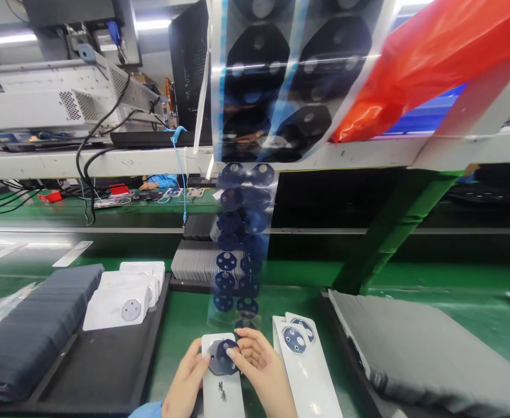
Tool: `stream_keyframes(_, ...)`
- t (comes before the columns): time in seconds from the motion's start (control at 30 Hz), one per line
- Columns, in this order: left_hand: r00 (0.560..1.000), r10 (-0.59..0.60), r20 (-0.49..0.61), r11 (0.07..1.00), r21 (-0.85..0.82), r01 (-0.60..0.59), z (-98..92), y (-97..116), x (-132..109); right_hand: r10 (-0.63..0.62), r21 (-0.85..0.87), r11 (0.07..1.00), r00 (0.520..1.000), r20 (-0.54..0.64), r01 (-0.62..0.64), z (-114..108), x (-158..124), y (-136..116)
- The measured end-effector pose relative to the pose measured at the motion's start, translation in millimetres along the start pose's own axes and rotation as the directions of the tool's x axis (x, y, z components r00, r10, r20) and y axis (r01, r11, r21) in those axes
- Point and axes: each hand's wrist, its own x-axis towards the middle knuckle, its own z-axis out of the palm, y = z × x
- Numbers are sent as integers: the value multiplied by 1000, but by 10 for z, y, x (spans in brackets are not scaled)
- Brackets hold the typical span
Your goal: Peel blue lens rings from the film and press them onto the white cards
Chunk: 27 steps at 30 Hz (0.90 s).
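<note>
My left hand (pixel 185 380) holds the left edge of a white phone back cover (pixel 223 386) lying lengthwise below me. My right hand (pixel 261 367) pinches a dark round camera-lens piece (pixel 220 357) against the top of that cover, fingers pressed together. A clear film strip (pixel 237 255) with two columns of dark blue lens pieces hangs from above down to just over my hands. To the right lie two more white covers (pixel 307 366) with lens pieces fitted at their tops.
A black tray (pixel 102 366) at left holds white covers (pixel 124 296) and a row of dark covers (pixel 32 331). A grey stack (pixel 420 348) fills the right tray. Another grey stack (pixel 196 261) stands behind. A shelf with cables, machines and a red bag (pixel 424 64) is overhead.
</note>
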Motion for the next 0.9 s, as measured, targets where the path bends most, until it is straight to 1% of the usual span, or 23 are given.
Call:
stream_keyframes(0.1, 999, -27, -34, 997, -75, 24, -14, -45, -5, 35, -71, 997, 999, 24, -33, 30, -25, 87)
stream_keyframes(0.2, 1000, -18, -18, 991, -132, 16, -6, -53, -8, 19, -122, 992, 1000, 6, -18, 50, -44, 141)
stream_keyframes(0.3, 1000, 1, 29, 989, -145, 3, 21, -27, -9, -11, -178, 984, 1000, -19, 7, 60, -52, 107)
stream_keyframes(0.4, 999, 12, 45, 989, -148, -6, 42, -5, -16, -23, -213, 977, 999, -34, 16, 71, -65, 18)
stream_keyframes(0.53, 998, 10, 60, 988, -152, 0, 43, -13, -35, -41, -234, 972, 998, -49, 29, 87, -90, -44)
stream_keyframes(0.77, 995, 28, 93, 986, -164, -13, 5, -62, -29, -41, -250, 968, 998, -43, 29, 90, -84, -28)
stream_keyframes(0.9, 996, 31, 86, 987, -158, -17, -10, -74, -17, -41, -246, 969, 998, -45, 28, 91, -85, -27)
